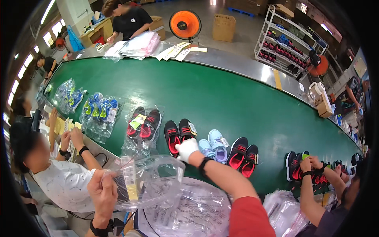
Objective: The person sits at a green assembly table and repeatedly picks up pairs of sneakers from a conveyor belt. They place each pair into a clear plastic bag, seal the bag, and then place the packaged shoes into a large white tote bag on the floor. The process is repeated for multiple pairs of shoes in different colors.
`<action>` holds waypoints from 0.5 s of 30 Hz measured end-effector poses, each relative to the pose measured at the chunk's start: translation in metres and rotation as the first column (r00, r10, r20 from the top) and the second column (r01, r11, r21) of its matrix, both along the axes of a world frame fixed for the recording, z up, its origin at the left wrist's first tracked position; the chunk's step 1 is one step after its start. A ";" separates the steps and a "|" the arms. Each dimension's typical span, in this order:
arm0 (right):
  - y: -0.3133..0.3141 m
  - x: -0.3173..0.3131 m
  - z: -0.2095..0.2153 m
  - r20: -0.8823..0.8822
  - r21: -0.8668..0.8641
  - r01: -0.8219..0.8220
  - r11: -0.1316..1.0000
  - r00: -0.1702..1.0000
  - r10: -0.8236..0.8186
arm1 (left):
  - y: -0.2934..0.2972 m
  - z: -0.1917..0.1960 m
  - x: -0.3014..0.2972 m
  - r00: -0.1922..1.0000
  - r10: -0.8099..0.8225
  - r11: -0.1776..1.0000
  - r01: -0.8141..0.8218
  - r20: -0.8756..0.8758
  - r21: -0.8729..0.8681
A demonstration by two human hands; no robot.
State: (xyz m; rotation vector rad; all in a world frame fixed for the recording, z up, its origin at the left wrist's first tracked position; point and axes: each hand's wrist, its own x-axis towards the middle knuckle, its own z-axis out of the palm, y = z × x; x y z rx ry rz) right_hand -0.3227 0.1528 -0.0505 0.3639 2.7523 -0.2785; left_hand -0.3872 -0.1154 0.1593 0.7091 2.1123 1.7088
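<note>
On the long green tabletop (pixel 130 85), just ahead of the body, I see a pair of black sneakers with red laces and linings (pixel 171 133), toes pointing away. The white-gloved right hand (pixel 187 150) is at their near end, its fingers bent; from my feed I cannot tell whether they grip. The bare left hand (pixel 104 187) has its fingers pinched on the edge of a clear plastic bag (pixel 152 183), probably because that leaves the thin film spread. Rightward sit light-blue sneakers (pixel 217 142), apparently paired to avoid mixing; leftward lies a bagged black-and-red pair (pixel 144 124). Loose clear printed bags (pixel 197 209) lie nearest the body, presumably for easy reach.
</note>
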 end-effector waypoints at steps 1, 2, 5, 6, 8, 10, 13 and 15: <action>-0.013 -0.015 -0.021 0.006 0.057 0.065 0.996 0.998 -0.066 | 0.004 0.000 0.001 1.000 -0.001 1.000 0.001 0.011 -0.021; -0.024 -0.024 -0.023 0.009 0.122 0.122 0.985 0.992 -0.124 | 0.005 0.000 0.002 1.000 0.006 0.999 -0.005 0.024 -0.033; -0.006 0.002 -0.001 -0.120 -0.134 0.187 0.973 0.972 -0.204 | 0.011 -0.019 -0.007 0.998 0.063 0.997 -0.061 0.032 -0.054; 0.007 0.018 0.015 -0.157 -0.212 0.195 0.958 0.960 -0.230 | 0.020 -0.019 -0.006 0.995 0.041 0.999 -0.038 0.092 -0.034; 0.037 0.051 0.036 -0.391 -0.438 0.109 0.892 0.870 -0.299 | 0.040 -0.014 0.001 0.979 -0.005 1.000 0.009 0.206 -0.017; 0.040 0.083 0.115 -0.085 -0.916 0.189 0.354 0.771 -0.631 | 0.048 -0.032 0.002 0.992 -0.061 0.997 0.055 0.108 0.059; 0.051 0.167 0.162 -0.115 -0.991 0.008 0.131 0.431 -0.895 | 0.080 -0.025 0.018 0.937 -0.171 0.981 0.133 0.305 0.140; 0.021 0.206 0.205 0.045 -0.896 -0.422 -0.139 0.225 -0.973 | 0.095 -0.027 0.029 0.927 -0.244 0.966 0.208 0.285 0.151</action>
